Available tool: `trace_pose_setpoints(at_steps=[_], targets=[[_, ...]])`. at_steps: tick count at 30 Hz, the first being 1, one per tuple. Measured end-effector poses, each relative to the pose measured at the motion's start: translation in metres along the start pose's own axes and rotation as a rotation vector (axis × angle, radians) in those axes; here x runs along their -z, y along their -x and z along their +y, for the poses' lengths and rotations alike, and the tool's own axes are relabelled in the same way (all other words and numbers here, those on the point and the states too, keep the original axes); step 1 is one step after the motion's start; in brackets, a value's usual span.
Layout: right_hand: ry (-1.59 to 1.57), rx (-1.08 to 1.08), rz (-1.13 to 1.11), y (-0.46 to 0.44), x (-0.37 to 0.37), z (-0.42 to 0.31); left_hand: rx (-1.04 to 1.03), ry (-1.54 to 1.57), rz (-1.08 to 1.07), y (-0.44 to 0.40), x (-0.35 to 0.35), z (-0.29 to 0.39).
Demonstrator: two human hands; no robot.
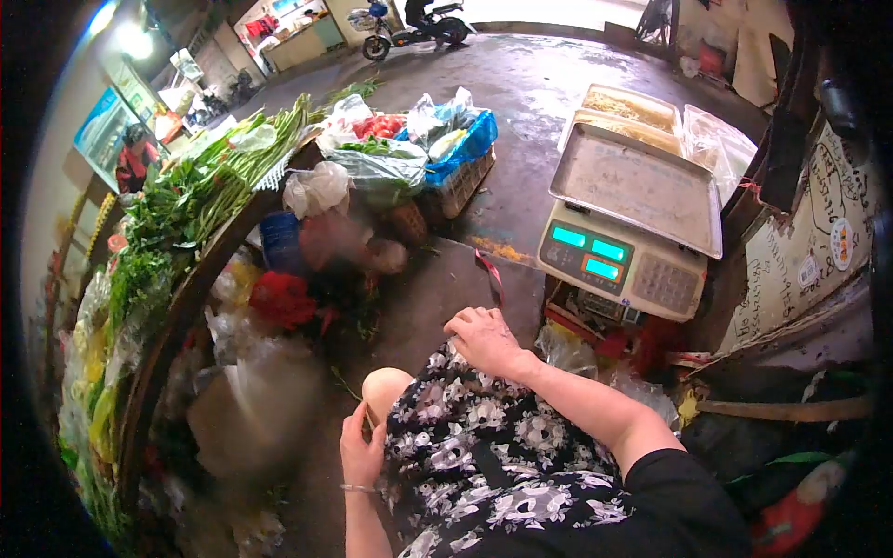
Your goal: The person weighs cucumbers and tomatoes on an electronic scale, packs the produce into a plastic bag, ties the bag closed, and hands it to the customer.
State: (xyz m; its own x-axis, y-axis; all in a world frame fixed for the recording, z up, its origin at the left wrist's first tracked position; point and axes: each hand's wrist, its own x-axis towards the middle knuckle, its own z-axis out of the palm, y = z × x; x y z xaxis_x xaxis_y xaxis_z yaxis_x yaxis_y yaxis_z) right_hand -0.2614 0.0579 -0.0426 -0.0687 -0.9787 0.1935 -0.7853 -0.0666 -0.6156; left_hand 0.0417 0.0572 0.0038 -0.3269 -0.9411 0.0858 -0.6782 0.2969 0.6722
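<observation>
My right hand lies over my right knee on a black-and-white floral skirt. Its fingers drape forward, somewhat apart, and nothing shows in it. Against the outer side of my bare left knee is my left hand, with thumb and fingers apart. A thin green stem ends near its fingertips; whether the fingers touch it I cannot tell. A bracelet circles the left wrist. Ahead on the right stands a scale with lit green displays and a metal pan.
A curved stall of leafy greens runs along the left. Beyond its end, a plastic crate holds bagged vegetables and tomatoes. Plastic bags lie below the stall. Trays sit behind the scale. Farther off are a person and a scooter.
</observation>
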Motion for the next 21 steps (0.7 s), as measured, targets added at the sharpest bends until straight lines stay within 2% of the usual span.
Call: trace_pose_setpoints(at_steps=[2, 4, 6, 8, 10, 12, 15, 18, 20, 21], targets=[[0.026, 0.028, 0.155, 0.0, -0.001, 0.001, -0.032, -0.109, -0.034, 0.008, 0.006, 0.016], [0.021, 0.041, 0.174, 0.0, -0.001, 0.001, -0.029, -0.138, -0.019, 0.011, 0.011, 0.033], [0.014, 0.041, 0.195, 0.001, 0.001, -0.001, 0.152, -0.047, -0.195, 0.014, 0.013, 0.033], [-0.017, 0.052, 0.155, 0.003, 0.004, -0.004, 0.142, 0.068, -0.231, 0.011, 0.016, 0.031], [-0.05, 0.079, 0.194, 0.006, 0.007, -0.004, 0.171, 0.368, -0.204, 0.003, 0.023, 0.036], [-0.082, 0.113, 0.233, 0.005, 0.009, -0.005, 0.197, 0.556, -0.083, -0.007, 0.024, 0.021], [-0.101, 0.145, 0.307, 0.008, 0.006, -0.005, 0.16, 0.887, -0.06, -0.022, 0.038, 0.031], [-0.099, 0.17, 0.374, 0.007, 0.003, -0.004, 0.022, 0.761, 0.08, -0.043, 0.037, 0.024], [-0.128, 0.177, 0.411, 0.006, 0.002, -0.005, 0.005, 0.7, 0.069, -0.061, 0.034, 0.007], [-0.123, 0.17, 0.417, 0.006, 0.002, -0.005, 0.064, 0.617, 0.098, -0.073, 0.029, -0.01]])
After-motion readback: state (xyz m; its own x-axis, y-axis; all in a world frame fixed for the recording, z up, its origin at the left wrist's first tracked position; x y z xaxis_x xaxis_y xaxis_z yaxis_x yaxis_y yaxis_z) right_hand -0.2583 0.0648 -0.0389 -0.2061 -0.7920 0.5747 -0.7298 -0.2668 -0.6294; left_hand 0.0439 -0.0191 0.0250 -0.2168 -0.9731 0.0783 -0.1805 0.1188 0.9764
